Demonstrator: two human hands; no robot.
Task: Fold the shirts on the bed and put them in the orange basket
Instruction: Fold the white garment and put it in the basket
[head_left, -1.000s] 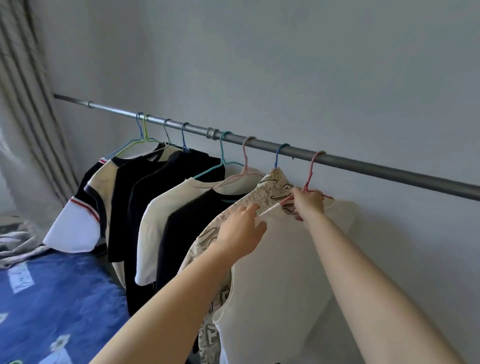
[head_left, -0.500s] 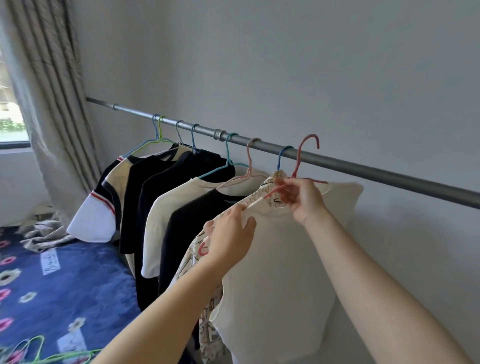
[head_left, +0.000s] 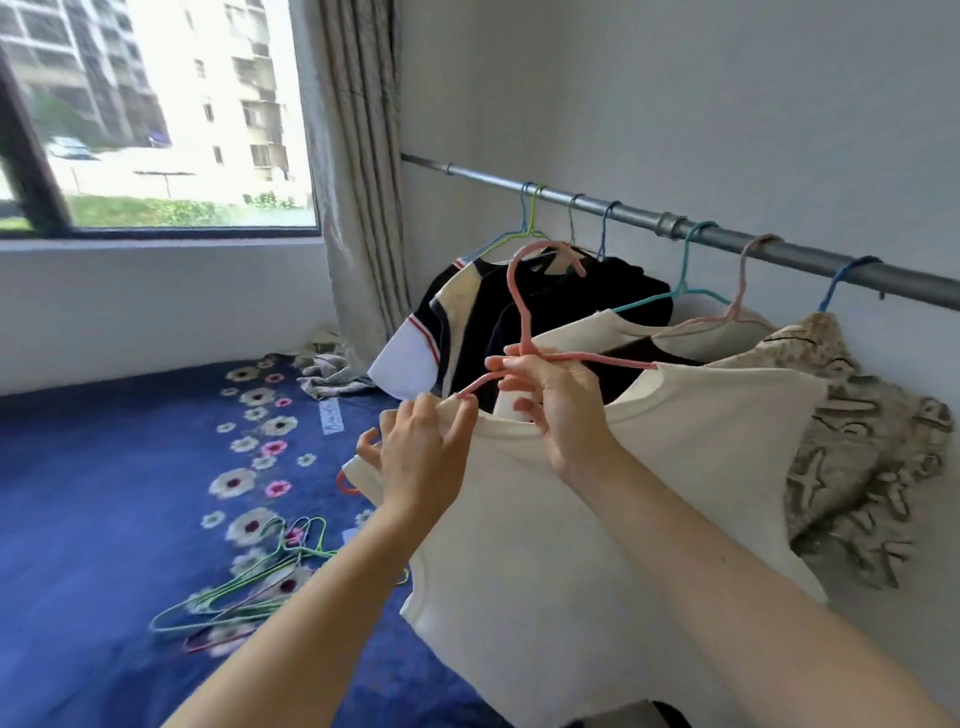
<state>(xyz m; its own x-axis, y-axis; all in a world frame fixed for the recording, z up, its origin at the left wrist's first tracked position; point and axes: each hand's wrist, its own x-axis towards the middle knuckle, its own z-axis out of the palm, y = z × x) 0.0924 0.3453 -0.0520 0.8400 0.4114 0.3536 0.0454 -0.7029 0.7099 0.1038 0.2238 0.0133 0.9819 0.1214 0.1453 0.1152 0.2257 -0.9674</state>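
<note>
Pink hanger (head_left: 514, 296) is off the rail (head_left: 795, 257) now. Half a second ago its hook sat just over the bar; it has since been carried left and hangs in the air in front of the black shirts (head_left: 571, 301). The cream shirt (head_left: 597, 519) comes along, still on that hanger, held up between both hands over the edge of the bed (head_left: 104, 493), not laid down and not folded.

The view has swung left too: window (head_left: 156, 114) and curtain (head_left: 358, 182) now fill the upper left, and the patterned shirt (head_left: 857, 441) is out to the right.

Right hand (head_left: 561, 400) grips the hanger where the hook meets the arms, same hold as before, fingers curled round the wire and into the collar. Left hand (head_left: 421, 452) pinches the shirt's shoulder fabric by the hanger's left arm, fingers narrow.

Loose hangers (head_left: 228, 603) lie in a pile on the bed. A crumpled cloth (head_left: 332, 364) sits by the curtain foot.

Hard to see: the hanger's right arm is inside the shirt, and only a pink end pokes out at the left sleeve. The shirt hem is cut by the bottom edge and by the right forearm. Left fingertips are partly buried in cloth. Motion blur softens the bed print and the hanger pile. A dark thing at the bottom edge is unidentifiable.
</note>
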